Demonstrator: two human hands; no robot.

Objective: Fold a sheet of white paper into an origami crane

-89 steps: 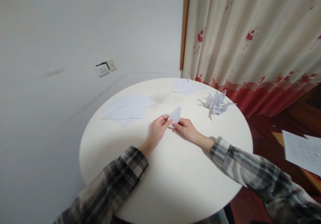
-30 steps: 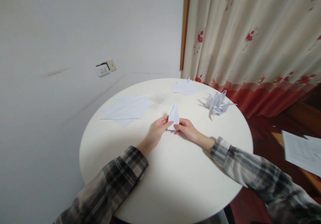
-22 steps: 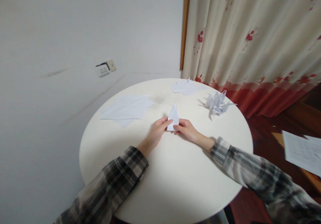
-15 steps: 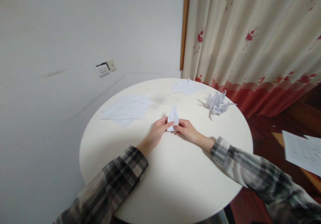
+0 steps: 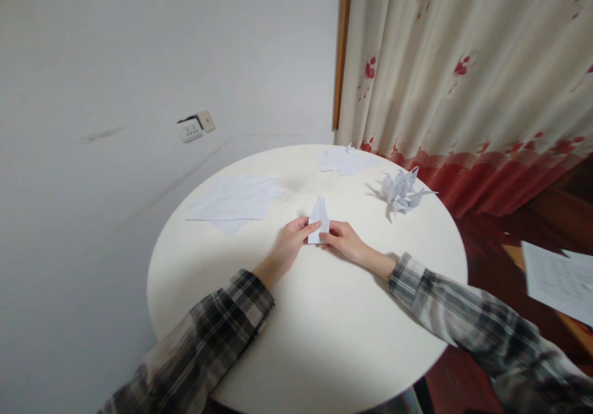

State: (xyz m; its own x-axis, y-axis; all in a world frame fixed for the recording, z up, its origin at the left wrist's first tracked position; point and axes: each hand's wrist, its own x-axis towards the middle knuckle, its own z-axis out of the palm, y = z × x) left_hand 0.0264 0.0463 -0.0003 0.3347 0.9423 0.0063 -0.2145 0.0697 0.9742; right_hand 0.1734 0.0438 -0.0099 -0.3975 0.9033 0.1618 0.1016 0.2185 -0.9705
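Observation:
Between both hands is a small piece of folded white paper [image 5: 319, 216], pointed at its far end and straight along its near edge. My left hand [image 5: 291, 239] grips its left side, with the thumb lying across the front. On the right side, my right hand [image 5: 345, 239] pinches it low down, thumb in front. The other fingers are partly hidden behind the paper. Both hands are close over the middle of the round white table [image 5: 306, 340].
Flat white paper sheets [image 5: 231, 198] lie at the table's left. More paper [image 5: 343, 161] lies at the back, with a small folded shape [image 5: 351, 149] by it. A cluster of folded paper pieces [image 5: 402, 191] sits at the right. Beyond are a curtain [image 5: 463, 92] and written sheets [image 5: 558, 278].
The two points at the top of the folded paper now look closer together. Both hands keep nearly the same place and grip.

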